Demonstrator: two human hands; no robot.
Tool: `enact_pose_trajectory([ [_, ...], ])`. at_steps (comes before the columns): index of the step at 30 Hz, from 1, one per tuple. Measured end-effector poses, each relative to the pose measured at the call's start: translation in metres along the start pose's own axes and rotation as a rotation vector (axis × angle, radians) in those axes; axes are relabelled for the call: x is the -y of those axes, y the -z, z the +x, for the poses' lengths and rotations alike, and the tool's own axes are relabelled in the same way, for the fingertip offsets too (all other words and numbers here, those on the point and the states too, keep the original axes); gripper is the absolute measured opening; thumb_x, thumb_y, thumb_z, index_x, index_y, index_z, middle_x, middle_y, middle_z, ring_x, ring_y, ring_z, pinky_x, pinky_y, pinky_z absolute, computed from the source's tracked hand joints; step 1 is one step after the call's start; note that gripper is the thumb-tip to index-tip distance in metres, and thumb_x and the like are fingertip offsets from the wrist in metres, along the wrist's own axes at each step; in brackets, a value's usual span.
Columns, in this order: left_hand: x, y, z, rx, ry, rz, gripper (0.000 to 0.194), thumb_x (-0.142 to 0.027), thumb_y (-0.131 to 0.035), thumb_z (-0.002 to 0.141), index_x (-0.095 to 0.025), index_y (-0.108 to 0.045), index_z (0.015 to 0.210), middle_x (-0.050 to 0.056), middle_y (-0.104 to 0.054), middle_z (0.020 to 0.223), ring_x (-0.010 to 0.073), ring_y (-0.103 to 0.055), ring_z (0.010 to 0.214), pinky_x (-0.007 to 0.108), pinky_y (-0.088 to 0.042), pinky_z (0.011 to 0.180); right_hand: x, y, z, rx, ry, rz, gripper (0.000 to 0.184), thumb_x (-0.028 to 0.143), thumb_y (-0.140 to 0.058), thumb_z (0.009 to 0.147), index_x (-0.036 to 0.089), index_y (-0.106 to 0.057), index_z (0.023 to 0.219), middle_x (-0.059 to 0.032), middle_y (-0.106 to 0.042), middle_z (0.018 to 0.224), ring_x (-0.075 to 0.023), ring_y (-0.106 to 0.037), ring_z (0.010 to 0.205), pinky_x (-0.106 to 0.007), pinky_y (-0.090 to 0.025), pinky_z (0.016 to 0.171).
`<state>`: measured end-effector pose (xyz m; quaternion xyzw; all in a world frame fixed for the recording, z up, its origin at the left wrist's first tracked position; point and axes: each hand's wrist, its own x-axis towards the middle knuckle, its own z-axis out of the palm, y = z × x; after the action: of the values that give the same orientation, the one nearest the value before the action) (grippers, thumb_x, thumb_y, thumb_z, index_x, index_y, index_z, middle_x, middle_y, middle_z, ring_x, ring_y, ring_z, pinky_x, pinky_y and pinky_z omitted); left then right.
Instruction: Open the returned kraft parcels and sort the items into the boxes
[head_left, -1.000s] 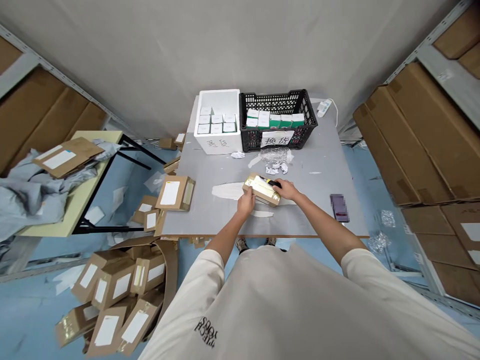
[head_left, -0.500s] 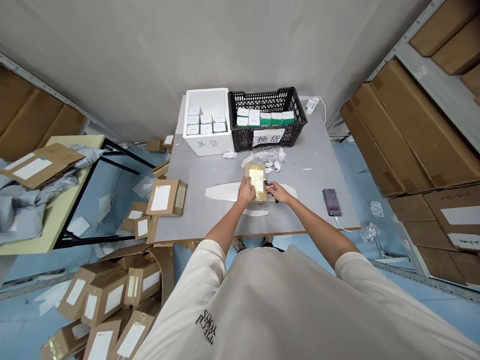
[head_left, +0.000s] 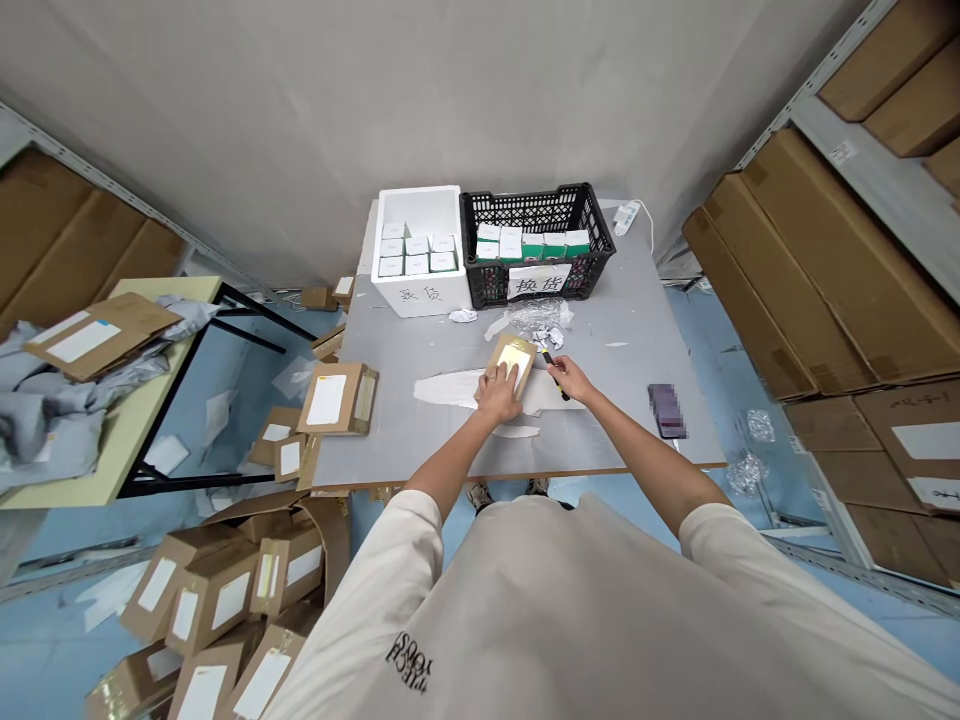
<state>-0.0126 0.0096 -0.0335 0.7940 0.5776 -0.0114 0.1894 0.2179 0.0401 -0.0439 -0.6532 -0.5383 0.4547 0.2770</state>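
Observation:
On the grey table lies a small cardboard box [head_left: 526, 352] with a white label and shiny tape, turned at a slant. My left hand [head_left: 500, 393] grips it from above, its fingers over the label and the near part of the box. My right hand [head_left: 571, 379], closed round a black and yellow utility knife [head_left: 556, 374], is just right of the box. The knife points up and left, apart from the box. White paper strips [head_left: 450, 387] lie under and beside the box, and crumpled paper [head_left: 553, 337] sits just behind it.
At the back stand a white foam box [head_left: 420, 302] and a black crate [head_left: 537, 291], both with small cartons inside. A taped cardboard parcel [head_left: 364, 400] lies at the left edge, a phone [head_left: 667, 410] at the right. Several parcels [head_left: 217, 590] fill the floor at lower left.
The box has turned clockwise, its far end swinging right. My left hand has shifted from its left side onto its top. My right hand and the knife have moved right, away from the box.

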Motion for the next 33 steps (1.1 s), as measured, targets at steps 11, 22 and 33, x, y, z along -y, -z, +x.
enact_pose_trajectory([
  [11,0.05,0.015,-0.028,-0.029,-0.227,0.103,0.072,-0.027,-0.067,0.086,-0.023,-0.04,0.153,0.017,-0.046,0.153,0.0348,-0.037,0.146,0.054,-0.026,0.12,0.025,-0.035,-0.024,0.231,-0.174,0.332,0.022,0.038,-0.067,0.093,0.023,-0.051,0.094,-0.0055,-0.075,0.094,-0.0193,-0.074,0.09,-0.031,-0.057,0.083],
  [22,0.027,0.011,-0.018,-0.001,-0.184,0.105,0.041,-0.026,-0.066,0.088,-0.022,-0.057,0.128,0.014,-0.059,0.129,0.0326,-0.054,0.124,0.047,-0.035,0.106,0.004,0.003,-0.031,0.347,-0.103,-0.002,0.032,0.049,-0.055,0.098,0.021,-0.064,0.086,-0.0067,-0.075,0.098,-0.0145,-0.069,0.072,-0.023,-0.055,0.06],
  [33,0.021,0.009,-0.022,0.003,-0.169,0.173,0.053,-0.026,-0.079,0.08,-0.021,-0.053,0.127,0.013,-0.06,0.128,0.0308,-0.057,0.122,0.05,-0.026,0.115,0.01,0.041,-0.032,0.467,0.132,-0.367,0.028,0.047,-0.066,0.09,0.025,-0.076,0.104,-0.002,-0.074,0.085,-0.0183,-0.068,0.072,-0.027,-0.048,0.065],
])
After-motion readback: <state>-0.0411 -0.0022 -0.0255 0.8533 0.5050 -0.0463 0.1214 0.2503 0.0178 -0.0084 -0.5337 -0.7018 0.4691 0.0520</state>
